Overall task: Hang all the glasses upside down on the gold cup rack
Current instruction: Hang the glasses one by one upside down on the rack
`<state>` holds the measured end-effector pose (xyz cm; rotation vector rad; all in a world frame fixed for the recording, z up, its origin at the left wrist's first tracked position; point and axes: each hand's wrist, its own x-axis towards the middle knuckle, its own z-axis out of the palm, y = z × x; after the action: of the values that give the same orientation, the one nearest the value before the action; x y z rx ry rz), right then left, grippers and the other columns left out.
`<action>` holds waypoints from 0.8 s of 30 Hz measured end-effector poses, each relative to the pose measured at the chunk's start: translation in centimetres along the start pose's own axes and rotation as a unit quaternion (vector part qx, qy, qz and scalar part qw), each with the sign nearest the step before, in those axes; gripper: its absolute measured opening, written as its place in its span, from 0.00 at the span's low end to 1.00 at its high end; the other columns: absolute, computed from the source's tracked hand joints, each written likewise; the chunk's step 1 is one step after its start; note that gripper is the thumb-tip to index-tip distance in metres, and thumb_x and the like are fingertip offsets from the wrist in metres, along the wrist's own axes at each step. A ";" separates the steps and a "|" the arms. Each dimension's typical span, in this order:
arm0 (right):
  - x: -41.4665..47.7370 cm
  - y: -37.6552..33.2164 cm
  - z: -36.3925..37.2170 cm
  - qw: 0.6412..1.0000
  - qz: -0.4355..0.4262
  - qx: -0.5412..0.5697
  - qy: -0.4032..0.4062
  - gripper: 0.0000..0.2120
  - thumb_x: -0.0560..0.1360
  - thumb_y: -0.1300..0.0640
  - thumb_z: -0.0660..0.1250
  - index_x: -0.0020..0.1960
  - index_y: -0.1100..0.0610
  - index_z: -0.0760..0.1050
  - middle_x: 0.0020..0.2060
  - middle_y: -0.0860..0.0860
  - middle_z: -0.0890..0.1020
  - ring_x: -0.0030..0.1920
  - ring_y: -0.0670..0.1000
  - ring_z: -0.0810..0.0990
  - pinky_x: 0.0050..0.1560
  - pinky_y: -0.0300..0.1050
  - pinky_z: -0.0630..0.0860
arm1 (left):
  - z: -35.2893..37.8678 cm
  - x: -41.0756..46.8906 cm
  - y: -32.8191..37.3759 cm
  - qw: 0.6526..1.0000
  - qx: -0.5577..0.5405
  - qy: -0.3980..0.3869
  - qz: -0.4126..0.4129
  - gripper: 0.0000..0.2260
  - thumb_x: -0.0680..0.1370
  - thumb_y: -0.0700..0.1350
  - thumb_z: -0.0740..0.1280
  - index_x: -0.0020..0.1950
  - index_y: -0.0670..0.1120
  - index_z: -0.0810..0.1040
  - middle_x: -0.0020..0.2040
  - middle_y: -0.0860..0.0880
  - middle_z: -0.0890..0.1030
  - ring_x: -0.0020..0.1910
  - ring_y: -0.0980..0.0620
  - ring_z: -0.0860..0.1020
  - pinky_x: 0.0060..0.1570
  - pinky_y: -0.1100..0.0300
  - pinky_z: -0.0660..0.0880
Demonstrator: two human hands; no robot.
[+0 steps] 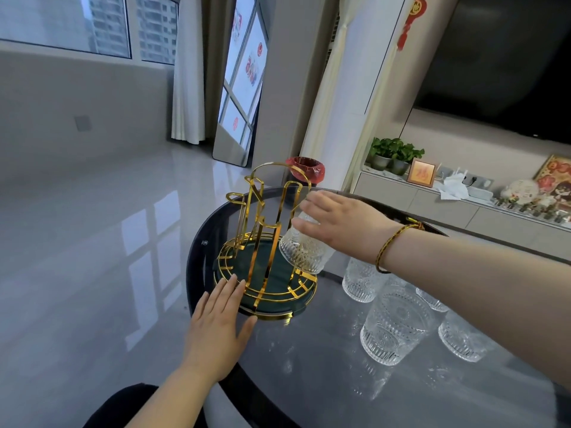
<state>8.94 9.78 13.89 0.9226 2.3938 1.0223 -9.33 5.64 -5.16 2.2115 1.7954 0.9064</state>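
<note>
Grey floor tiles and a curtained window sit behind your round dark table (324,381), which carries the gold rack (267,242) near its left edge. Your left hand (217,329) lies flat and open on the table, fingers spread, its fingertips touching the rim of the rack's green base (244,273); it grips nothing. Your right hand (343,225) reaches across from the right, a braided bracelet (392,245) on its wrist, and rests on an upturned glass (304,251) with the fingers curved over its upper end. That glass is mouth down and tilted, on the right side of the rack over one of the gold prongs, its rim just above the base. Whether your fingers are clamped on it or only laid against it, you cannot tell from this angle.

More ribbed glasses stand upright on the table to the right of the rack: the biggest in view (394,325) is nearest you, another (361,281) stands behind it under your forearm, and others (460,338) are partly hidden by your arm. A bin with a red liner (306,169) stands on the floor beyond the table, and potted plants (394,154) sit on the low cabinet at the right wall.
</note>
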 end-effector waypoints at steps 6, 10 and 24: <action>0.6 -1.1 0.4 1.000 -0.023 -0.013 0.013 0.24 0.73 0.64 0.58 0.67 0.57 0.55 0.66 0.59 0.66 0.68 0.58 0.60 0.70 0.49 0.57 | -0.3 -0.1 0.1 1.000 0.000 -0.001 -0.001 0.27 0.78 0.56 0.55 0.72 0.52 0.47 0.75 0.53 0.48 0.65 0.62 0.38 0.65 0.61 0.35; 0.7 -1.7 0.5 0.997 -0.032 -0.048 0.043 0.23 0.73 0.62 0.60 0.66 0.56 0.57 0.65 0.56 0.69 0.67 0.56 0.63 0.68 0.47 0.60 | -0.2 -0.1 0.1 1.000 -0.005 0.003 0.000 0.27 0.78 0.56 0.56 0.72 0.52 0.48 0.75 0.53 0.49 0.65 0.61 0.38 0.66 0.60 0.36; 0.0 -1.0 0.5 0.995 -0.034 0.073 -0.057 0.29 0.74 0.68 0.52 0.71 0.57 0.44 0.72 0.59 0.53 0.73 0.58 0.44 0.71 0.49 0.49 | -0.1 0.0 -0.1 1.000 0.005 0.001 0.003 0.27 0.77 0.56 0.56 0.72 0.53 0.47 0.75 0.54 0.48 0.65 0.63 0.39 0.66 0.61 0.35</action>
<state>8.80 9.52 12.87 0.9159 2.4108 0.7568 -9.45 5.62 -5.14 2.2241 1.7985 0.9030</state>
